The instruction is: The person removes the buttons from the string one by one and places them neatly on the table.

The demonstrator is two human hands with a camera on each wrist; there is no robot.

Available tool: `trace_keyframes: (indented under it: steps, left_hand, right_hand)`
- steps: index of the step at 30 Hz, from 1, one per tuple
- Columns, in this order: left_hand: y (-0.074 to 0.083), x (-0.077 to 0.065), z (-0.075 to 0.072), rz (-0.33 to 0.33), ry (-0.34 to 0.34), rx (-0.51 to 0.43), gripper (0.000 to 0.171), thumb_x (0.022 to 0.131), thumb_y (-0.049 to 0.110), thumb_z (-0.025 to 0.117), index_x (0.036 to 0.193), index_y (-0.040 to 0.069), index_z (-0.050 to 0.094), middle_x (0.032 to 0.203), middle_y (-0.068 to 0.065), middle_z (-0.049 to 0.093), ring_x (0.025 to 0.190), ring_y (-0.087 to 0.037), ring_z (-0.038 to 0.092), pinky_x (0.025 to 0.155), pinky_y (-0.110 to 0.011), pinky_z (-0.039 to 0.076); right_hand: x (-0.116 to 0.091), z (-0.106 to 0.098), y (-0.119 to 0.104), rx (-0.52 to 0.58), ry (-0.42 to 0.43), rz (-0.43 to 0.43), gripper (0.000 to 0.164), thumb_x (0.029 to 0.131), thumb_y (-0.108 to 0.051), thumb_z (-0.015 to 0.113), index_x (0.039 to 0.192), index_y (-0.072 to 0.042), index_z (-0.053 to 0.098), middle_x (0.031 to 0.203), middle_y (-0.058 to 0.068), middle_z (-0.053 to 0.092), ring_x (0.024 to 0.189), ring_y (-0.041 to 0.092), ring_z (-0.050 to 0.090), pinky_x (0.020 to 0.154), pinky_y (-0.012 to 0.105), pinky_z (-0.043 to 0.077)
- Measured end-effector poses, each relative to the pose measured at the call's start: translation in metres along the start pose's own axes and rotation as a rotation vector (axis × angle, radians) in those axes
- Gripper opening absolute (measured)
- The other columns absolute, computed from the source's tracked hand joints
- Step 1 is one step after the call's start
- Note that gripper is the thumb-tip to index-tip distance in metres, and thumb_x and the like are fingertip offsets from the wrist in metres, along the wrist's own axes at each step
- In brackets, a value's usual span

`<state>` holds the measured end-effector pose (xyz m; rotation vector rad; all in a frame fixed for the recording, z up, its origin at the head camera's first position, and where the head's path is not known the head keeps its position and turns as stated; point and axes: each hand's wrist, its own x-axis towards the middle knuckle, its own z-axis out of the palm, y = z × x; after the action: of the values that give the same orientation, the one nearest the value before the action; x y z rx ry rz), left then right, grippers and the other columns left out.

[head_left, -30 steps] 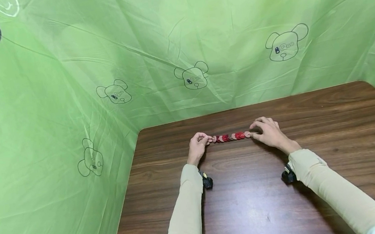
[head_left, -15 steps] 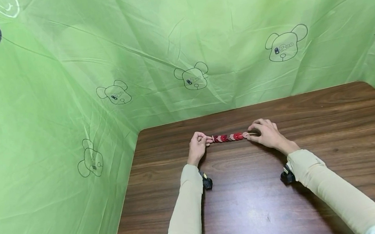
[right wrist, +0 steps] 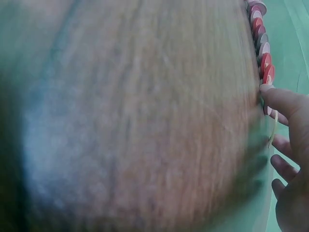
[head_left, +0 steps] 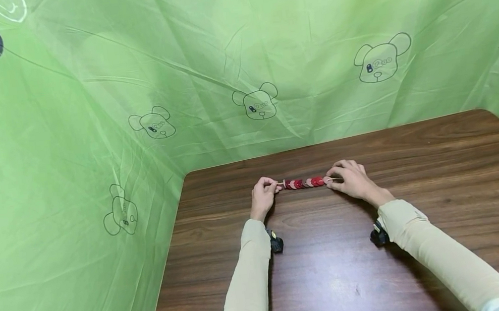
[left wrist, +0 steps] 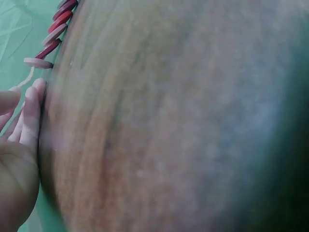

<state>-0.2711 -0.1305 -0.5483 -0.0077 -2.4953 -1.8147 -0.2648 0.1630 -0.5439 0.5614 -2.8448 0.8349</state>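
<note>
Several strung discs (head_left: 304, 183), far on our worktop (head_left: 306, 256), left fingers (left wrist: 31, 113) pinching the cord (left wrist: 28, 77), right fingers (right wrist: 285, 100) the end disc (head_left: 327, 180)

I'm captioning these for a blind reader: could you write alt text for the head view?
A person's left hand pinches a cord strung with red and pink discs, while the right hand holds the pink disc at the other end, at a brown table before a green cloth with bear drawings.
</note>
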Motion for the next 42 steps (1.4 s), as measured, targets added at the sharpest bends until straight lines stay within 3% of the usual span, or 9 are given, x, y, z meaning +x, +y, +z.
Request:
trace_keyframes:
  steps: [8, 26, 32, 42]
  left_hand:
    - [-0.003, 0.000, 0.001, 0.003, 0.063, 0.011, 0.010, 0.093, 0.013, 0.063, 0.093, 0.004, 0.064, 0.087, -0.012, 0.073, 0.080, -0.017, 0.071, 0.074, -0.022, 0.054]
    - [-0.006, 0.000, 0.003, 0.033, 0.094, -0.108, 0.004, 0.090, 0.004, 0.063, 0.089, 0.000, 0.063, 0.086, -0.020, 0.069, 0.075, -0.022, 0.069, 0.069, -0.028, 0.057]
    - [-0.004, -0.001, 0.004, 0.074, 0.120, -0.018, 0.005, 0.089, 0.007, 0.065, 0.088, 0.002, 0.065, 0.085, -0.014, 0.069, 0.077, -0.023, 0.069, 0.067, -0.023, 0.054]
    - [-0.002, -0.002, 0.006, 0.107, 0.146, 0.045, 0.005, 0.088, 0.011, 0.068, 0.088, 0.006, 0.067, 0.084, -0.008, 0.071, 0.075, -0.010, 0.065, 0.069, -0.018, 0.048]
  right_hand:
    - [-0.003, -0.003, -0.001, 0.002, 0.006, -0.006, 0.028, 0.086, -0.033, 0.070, 0.107, -0.015, 0.067, 0.125, 0.016, 0.054, 0.119, 0.041, 0.042, 0.090, 0.057, 0.028]
    - [-0.008, -0.012, 0.005, 0.014, 0.049, 0.001, 0.021, 0.085, -0.030, 0.071, 0.100, -0.016, 0.068, 0.121, 0.015, 0.057, 0.116, 0.043, 0.043, 0.090, 0.059, 0.028]
    - [-0.011, -0.015, 0.007, 0.004, 0.049, 0.002, 0.022, 0.085, -0.031, 0.070, 0.101, -0.016, 0.068, 0.121, 0.016, 0.056, 0.115, 0.043, 0.043, 0.089, 0.059, 0.028]
    - [-0.012, -0.017, 0.010, -0.011, 0.057, -0.001, 0.025, 0.086, -0.032, 0.069, 0.104, -0.015, 0.068, 0.121, 0.016, 0.056, 0.115, 0.043, 0.043, 0.088, 0.058, 0.028]
